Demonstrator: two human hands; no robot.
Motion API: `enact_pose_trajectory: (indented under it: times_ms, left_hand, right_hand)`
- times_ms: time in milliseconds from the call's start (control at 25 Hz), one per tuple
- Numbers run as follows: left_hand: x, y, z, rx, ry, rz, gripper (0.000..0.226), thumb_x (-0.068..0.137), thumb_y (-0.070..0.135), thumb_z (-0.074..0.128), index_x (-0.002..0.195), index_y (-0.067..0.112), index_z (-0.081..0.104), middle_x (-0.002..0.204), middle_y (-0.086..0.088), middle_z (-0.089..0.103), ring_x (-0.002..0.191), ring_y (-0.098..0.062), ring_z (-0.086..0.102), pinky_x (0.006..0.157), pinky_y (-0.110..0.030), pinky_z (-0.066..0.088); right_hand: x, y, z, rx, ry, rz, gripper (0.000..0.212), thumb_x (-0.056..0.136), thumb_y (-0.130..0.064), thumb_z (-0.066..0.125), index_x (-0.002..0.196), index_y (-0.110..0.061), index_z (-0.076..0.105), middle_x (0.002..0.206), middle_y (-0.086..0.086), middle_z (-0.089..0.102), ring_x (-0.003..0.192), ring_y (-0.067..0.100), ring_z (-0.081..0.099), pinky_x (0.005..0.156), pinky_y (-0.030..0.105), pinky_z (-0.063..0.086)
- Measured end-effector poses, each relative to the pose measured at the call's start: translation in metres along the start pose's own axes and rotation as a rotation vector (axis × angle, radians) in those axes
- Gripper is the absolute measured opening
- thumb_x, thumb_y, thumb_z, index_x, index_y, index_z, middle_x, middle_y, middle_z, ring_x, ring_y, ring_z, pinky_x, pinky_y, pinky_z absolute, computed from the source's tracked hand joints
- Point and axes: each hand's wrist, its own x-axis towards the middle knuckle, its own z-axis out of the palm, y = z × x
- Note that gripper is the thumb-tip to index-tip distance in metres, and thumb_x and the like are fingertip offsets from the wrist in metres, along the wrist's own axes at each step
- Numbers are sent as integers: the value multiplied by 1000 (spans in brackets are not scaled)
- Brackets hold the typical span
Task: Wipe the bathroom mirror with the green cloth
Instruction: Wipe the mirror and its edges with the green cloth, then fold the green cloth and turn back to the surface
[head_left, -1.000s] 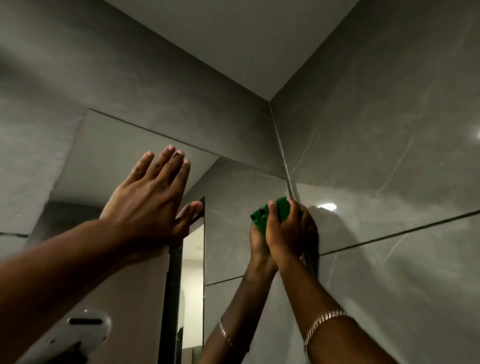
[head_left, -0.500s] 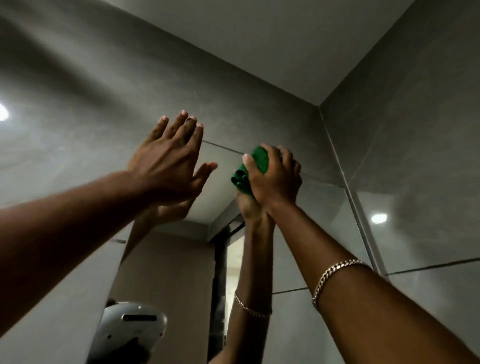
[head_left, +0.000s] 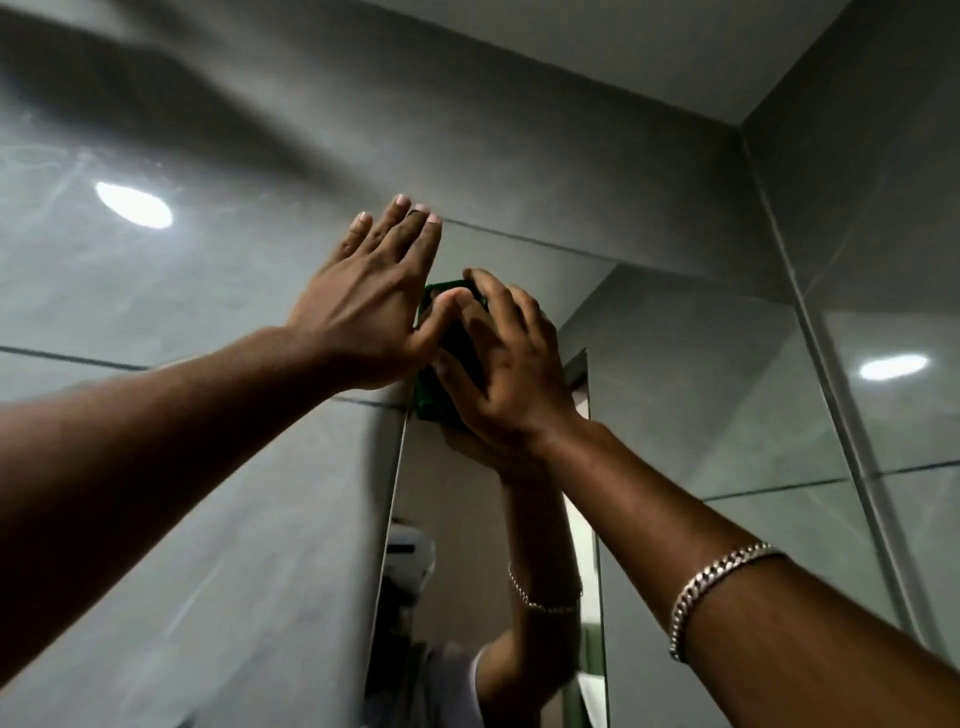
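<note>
The bathroom mirror (head_left: 701, 395) fills the wall ahead, its left edge running down the middle of the view. My right hand (head_left: 511, 364) presses the green cloth (head_left: 434, 397) flat against the glass near the mirror's top left corner; most of the cloth is hidden under my fingers. My left hand (head_left: 371, 301) lies open and flat on the grey wall tile just left of the mirror's edge, its thumb touching the cloth. The mirror reflects my raised right arm and its bracelet.
Grey tiled wall (head_left: 182, 519) runs left of the mirror. A glossy tiled side wall (head_left: 893, 312) meets the mirror at the right corner. The ceiling (head_left: 649, 52) is close overhead. A ceiling light's glare (head_left: 134, 204) shows on the left tiles.
My right hand has slid the cloth leftwards along the top of the mirror, from the right corner to the left edge. The left hand has stayed flat; the view has swung left.
</note>
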Motion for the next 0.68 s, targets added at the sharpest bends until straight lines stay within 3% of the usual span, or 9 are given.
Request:
enact_pose_trajectory:
  times_ms: [120,280,440,600,680]
  left_hand:
    - [-57,19,-1,-135,-48,-115,80,89,57,20,152,8,13,163,-12,12,152,-21,1,123,-37,4]
    - [-140,65,-11,-316,-108,-257,69,87,36,47,147,8,27,157,-15,29,149,-27,17,120,-37,17]
    - [-204,106,-30,-520,-153,-431,62,79,27,57,137,14,38,139,-12,48,126,-25,45,98,-29,36]
    - [-268,108,-51,-829,-277,-802,52,84,25,61,132,18,42,128,-11,58,112,-23,59,95,-40,51]
    - [-298,103,-71,-1119,-414,-981,45,83,21,68,124,14,52,117,-10,67,101,-20,68,86,-36,57]
  right_hand:
    - [-46,-32,-18,127,-126,96,54,83,-37,45,137,-28,43,156,5,34,140,31,30,113,53,30]
    - [-111,-79,-40,137,-248,208,56,82,-35,54,137,-30,42,157,5,29,138,33,30,110,49,34]
    - [-174,-127,-58,340,-259,470,60,82,-25,70,135,-30,44,146,6,37,126,28,44,100,37,45]
    - [-233,-180,-80,666,-180,695,71,70,-14,79,133,-26,49,131,2,50,119,15,54,101,30,48]
    - [-258,-212,-93,804,-183,751,80,66,-12,82,136,-26,46,131,2,52,122,13,54,105,34,47]
